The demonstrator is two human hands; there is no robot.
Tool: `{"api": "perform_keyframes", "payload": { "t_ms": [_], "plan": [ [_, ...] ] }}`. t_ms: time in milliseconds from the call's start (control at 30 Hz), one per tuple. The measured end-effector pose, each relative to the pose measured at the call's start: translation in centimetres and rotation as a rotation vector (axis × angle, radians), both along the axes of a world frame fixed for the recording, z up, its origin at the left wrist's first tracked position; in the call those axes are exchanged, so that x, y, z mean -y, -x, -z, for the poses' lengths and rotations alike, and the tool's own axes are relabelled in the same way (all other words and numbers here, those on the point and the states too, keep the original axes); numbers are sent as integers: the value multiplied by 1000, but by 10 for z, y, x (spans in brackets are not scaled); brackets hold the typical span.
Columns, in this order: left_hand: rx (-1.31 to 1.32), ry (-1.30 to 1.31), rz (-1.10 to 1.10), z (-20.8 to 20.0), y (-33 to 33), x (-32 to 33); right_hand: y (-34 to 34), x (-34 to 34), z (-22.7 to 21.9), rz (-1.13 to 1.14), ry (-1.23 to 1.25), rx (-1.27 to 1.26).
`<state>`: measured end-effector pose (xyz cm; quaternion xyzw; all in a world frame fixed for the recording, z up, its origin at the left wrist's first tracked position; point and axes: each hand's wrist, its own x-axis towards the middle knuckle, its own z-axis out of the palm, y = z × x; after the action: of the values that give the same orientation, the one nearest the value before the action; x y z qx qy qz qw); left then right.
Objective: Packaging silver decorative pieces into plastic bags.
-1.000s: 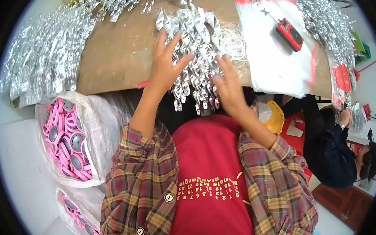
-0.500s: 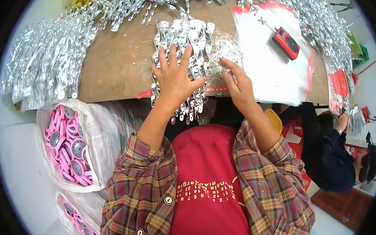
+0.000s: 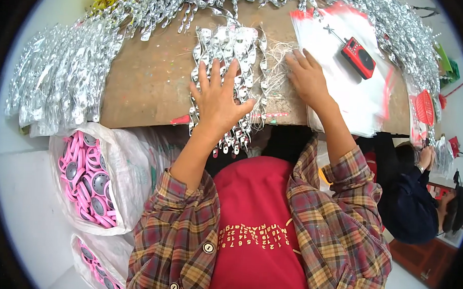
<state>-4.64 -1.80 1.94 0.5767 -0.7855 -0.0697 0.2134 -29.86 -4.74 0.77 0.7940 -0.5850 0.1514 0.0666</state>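
Note:
My left hand (image 3: pixel 218 100) lies flat with spread fingers on a bunch of silver twisted foil strips (image 3: pixel 236 39). The strips run toward me, and their lower ends hang over the table's near edge. To the right is a loose tangle of thin white strings (image 3: pixel 277 64). My right hand (image 3: pixel 309 81) rests at the tangle's right side, by the left edge of a stack of clear plastic bags with red edges (image 3: pixel 347 105). Its fingers are bent slightly and held apart, with nothing visible in them; their undersides are hidden.
On the bags lies a red radio (image 3: pixel 358 58) with its antenna out. Silver strips (image 3: pixel 64 75) are heaped along the brown table's (image 3: pixel 141 89) left and far sides. Below left stands a white sack (image 3: pixel 121 191) of pink-and-grey rings. A co-worker (image 3: pixel 415 199) sits at right.
My right hand has moved right and away from me, from above the strings to their right side. The string tangle has shifted and thinned near the table edge. My left hand stays on the strips.

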Motion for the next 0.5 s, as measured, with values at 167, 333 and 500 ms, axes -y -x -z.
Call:
{"api": "perform_keyframes", "payload": {
  "t_ms": [167,333,500],
  "plan": [
    [-19,-4,0,1,0,1,-47,-28,-14,-140,-34,422],
    [-110,35,31,3,-3,3,-65,-9,-5,-32,-118,406],
    [-158,23,24,3,-6,4,-55,-4,-5,128,-293,521]
  ]
}}
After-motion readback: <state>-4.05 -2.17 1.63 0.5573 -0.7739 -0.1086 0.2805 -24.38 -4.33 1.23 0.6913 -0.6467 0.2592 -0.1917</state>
